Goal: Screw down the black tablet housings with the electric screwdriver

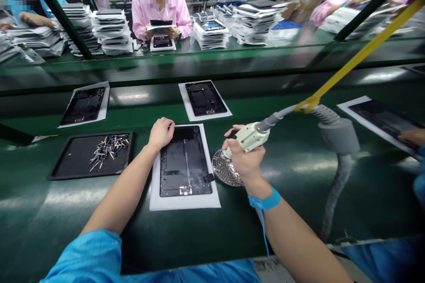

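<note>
Two bare hands are above the green surface (29, 212). The right grip (246, 158) is closed around a pale-green corded tool (253, 136), which slants down to a round perforated dish (219, 170); its tip is hidden, so I cannot tell if it touches. The left grip (161, 133) is half curled and rests at the far left corner of a black tablet housing (175, 159); whether it pinches something, I cannot tell. This housing lies on a white sheet (192, 203), between the near and far edges of the surface, with the dish just beside its right side. To its left, a black tray (75, 159) carries a loose heap of thin strips (111, 151). A yellow strap (358, 59) holds the cable (284, 111). Closer to the far edge lie a second housing (206, 97) and a third housing (83, 106), also on white sheets.
</note>
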Action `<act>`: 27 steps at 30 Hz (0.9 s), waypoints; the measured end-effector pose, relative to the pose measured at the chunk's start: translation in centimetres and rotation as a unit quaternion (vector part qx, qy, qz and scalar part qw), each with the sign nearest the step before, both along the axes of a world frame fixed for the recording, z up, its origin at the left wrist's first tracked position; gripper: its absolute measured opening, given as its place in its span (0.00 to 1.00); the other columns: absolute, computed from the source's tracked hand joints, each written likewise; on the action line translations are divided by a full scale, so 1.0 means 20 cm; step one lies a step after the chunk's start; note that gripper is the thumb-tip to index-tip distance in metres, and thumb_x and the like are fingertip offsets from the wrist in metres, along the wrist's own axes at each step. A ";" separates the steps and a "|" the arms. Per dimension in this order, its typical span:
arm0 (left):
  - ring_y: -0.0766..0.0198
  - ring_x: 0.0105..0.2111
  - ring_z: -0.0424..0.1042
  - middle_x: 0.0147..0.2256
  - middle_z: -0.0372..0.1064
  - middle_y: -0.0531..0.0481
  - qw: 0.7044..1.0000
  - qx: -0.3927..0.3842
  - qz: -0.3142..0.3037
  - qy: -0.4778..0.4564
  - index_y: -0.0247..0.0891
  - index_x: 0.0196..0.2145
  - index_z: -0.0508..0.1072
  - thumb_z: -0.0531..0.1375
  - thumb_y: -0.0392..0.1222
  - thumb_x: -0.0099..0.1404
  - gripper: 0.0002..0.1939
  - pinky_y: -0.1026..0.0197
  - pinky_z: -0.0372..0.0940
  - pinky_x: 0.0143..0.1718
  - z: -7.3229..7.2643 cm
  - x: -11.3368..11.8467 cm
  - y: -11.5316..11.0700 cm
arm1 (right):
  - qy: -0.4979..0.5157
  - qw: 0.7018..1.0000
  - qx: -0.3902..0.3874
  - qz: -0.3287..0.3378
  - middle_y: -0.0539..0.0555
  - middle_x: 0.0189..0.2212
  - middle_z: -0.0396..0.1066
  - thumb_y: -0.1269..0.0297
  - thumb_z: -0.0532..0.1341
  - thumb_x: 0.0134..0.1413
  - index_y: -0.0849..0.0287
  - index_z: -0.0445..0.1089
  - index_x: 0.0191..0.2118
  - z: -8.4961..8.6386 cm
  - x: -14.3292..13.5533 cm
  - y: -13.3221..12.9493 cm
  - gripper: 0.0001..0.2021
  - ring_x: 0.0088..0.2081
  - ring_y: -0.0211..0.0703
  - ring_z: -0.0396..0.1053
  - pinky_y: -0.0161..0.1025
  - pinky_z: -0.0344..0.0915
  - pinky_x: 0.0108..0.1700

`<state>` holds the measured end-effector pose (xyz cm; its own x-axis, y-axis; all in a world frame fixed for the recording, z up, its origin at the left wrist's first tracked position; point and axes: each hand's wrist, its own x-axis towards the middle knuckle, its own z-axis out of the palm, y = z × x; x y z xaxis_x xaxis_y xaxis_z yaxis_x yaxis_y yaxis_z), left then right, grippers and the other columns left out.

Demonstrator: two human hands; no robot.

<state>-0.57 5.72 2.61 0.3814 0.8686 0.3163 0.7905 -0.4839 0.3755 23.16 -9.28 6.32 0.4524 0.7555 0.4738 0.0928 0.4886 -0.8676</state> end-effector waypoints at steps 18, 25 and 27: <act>0.54 0.41 0.72 0.37 0.74 0.43 0.998 -0.022 0.028 -0.058 0.38 0.35 0.77 0.53 0.39 0.72 0.13 0.53 0.66 0.49 -0.02 0.04 -0.02 | 0.062 0.959 -0.022 0.275 0.53 0.41 0.74 0.57 0.69 0.59 0.51 0.68 0.54 0.00 -0.46 -0.25 0.19 0.23 0.35 0.71 0.35 0.71 0.24; 0.54 0.41 0.71 0.36 0.72 0.43 0.997 -0.032 0.027 -0.057 0.37 0.36 0.77 0.52 0.38 0.73 0.14 0.53 0.66 0.48 -0.01 0.06 -0.02 | 0.024 0.962 -0.043 0.269 0.50 0.34 0.74 0.56 0.68 0.60 0.52 0.66 0.54 -0.03 -0.46 -0.25 0.19 0.22 0.37 0.70 0.37 0.71 0.23; 0.54 0.42 0.70 0.37 0.72 0.43 0.997 -0.024 0.033 -0.060 0.37 0.36 0.76 0.52 0.37 0.73 0.13 0.53 0.66 0.49 0.00 0.06 -0.03 | 0.023 0.961 -0.050 0.270 0.51 0.35 0.73 0.56 0.69 0.58 0.53 0.67 0.51 -0.02 -0.46 -0.26 0.18 0.22 0.36 0.70 0.37 0.70 0.23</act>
<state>0.71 5.11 2.51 0.2854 0.9054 0.3143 0.7678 -0.4123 0.4904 13.94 -14.39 5.84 0.0014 0.9266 0.3761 -0.1910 0.3694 -0.9094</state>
